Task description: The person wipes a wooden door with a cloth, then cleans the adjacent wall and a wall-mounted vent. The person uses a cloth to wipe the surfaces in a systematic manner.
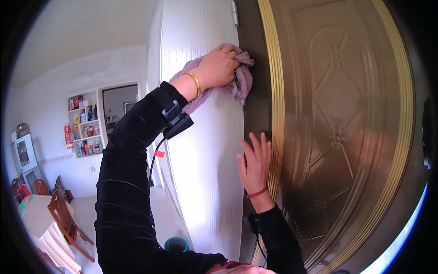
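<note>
My left hand (pixel 220 67), with a gold bangle at its wrist, is closed on a bunched mauve cloth (pixel 242 86). It presses the cloth against the upper part of a white wood-grain panel (pixel 205 150), at its right edge beside a dark door frame (pixel 256 59). Part of the cloth hangs below the fingers, and another part shows behind the wrist. Lower down, my right hand (pixel 256 164) is empty, its fingers stretched and apart. It is in front of the dark frame and gold trim; whether it touches them I cannot tell.
A brown embossed door (pixel 340 105) with gold trim (pixel 275 91) fills the right side. A metal hinge (pixel 235 13) sits above the cloth. At the left are shelves (pixel 83 118) of bottles and jars, a wooden chair (pixel 64 212) and a table. A teal bin (pixel 176 245) stands below.
</note>
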The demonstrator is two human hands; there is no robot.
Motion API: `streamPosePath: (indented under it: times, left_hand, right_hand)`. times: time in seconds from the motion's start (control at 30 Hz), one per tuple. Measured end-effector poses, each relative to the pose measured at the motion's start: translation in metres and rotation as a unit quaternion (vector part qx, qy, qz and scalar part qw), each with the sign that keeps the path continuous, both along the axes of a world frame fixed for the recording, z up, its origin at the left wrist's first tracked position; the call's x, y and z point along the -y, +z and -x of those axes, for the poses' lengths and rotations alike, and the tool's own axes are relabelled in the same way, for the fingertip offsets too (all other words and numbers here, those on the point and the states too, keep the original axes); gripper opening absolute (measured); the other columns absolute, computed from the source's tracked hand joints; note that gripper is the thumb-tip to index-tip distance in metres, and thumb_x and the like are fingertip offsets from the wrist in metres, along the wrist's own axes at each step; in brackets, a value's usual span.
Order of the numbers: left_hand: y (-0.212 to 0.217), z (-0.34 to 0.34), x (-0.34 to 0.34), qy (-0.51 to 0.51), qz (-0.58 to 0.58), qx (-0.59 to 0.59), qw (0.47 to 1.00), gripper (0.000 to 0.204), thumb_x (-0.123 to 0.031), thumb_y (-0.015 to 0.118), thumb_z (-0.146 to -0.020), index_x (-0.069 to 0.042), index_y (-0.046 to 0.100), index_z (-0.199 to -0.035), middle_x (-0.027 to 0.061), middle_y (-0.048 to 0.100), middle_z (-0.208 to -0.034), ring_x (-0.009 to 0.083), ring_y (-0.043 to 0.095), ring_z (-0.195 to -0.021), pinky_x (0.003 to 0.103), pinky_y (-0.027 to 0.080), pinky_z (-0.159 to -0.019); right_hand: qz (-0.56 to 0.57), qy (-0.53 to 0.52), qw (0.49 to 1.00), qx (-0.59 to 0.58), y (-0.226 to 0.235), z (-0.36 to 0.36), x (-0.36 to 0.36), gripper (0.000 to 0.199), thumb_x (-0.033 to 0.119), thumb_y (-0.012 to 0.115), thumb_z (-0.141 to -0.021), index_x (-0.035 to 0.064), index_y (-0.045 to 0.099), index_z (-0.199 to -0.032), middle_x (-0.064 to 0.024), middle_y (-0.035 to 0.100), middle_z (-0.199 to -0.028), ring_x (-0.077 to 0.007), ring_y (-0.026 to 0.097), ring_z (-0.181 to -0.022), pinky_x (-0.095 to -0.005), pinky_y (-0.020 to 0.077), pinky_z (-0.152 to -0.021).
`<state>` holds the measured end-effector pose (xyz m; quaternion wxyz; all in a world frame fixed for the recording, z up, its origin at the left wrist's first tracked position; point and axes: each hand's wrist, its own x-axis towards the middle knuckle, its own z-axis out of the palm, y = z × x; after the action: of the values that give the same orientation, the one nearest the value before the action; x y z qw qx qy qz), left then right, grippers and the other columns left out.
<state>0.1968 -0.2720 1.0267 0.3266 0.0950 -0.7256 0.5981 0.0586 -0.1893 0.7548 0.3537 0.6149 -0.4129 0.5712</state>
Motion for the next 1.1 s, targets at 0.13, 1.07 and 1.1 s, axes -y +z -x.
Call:
streamPosePath:
  times: [0.13,1.07,1.1]
  left_hand:
    - [-0.053,-0.003,-0.020,-0.017,-0.051,0.004,0.999,0.030,-0.013,0.065,-0.061,0.001,0.071,-0.086,0.0159,0.061,-0.106,0.0327,0.047,-0.120,0.040,0.038,-0.105]
    - [0.063,-0.021,-0.023,0.208,0.172,0.016,0.963,0.021,-0.020,0.060,-0.073,-0.012,0.074,-0.086,0.0050,0.071,-0.096,0.0243,0.061,-0.098,0.037,0.043,-0.095]
    - [0.041,-0.017,-0.022,0.076,0.122,0.013,0.990,0.018,-0.016,0.059,-0.070,-0.011,0.074,-0.080,0.0041,0.071,-0.092,0.0242,0.062,-0.093,0.035,0.045,-0.092]
  right_hand:
    - [-0.023,-0.042,0.998,-0.040,-0.001,0.006,0.006,0.046,0.018,0.062,-0.086,0.0031,0.054,-0.129,-0.0174,0.045,-0.141,-0.0384,0.031,-0.138,-0.0481,0.0184,-0.116]
    - [0.044,0.004,0.998,-0.038,0.012,0.003,0.014,0.055,0.004,0.054,-0.086,0.0010,0.041,-0.139,-0.0160,0.046,-0.141,-0.0350,0.035,-0.137,-0.0474,0.0175,-0.117]
    - [0.067,0.044,0.996,-0.029,0.013,0.003,0.012,0.058,0.002,0.052,-0.085,0.0006,0.038,-0.141,-0.0157,0.046,-0.141,-0.0347,0.036,-0.137,-0.0477,0.0190,-0.116]
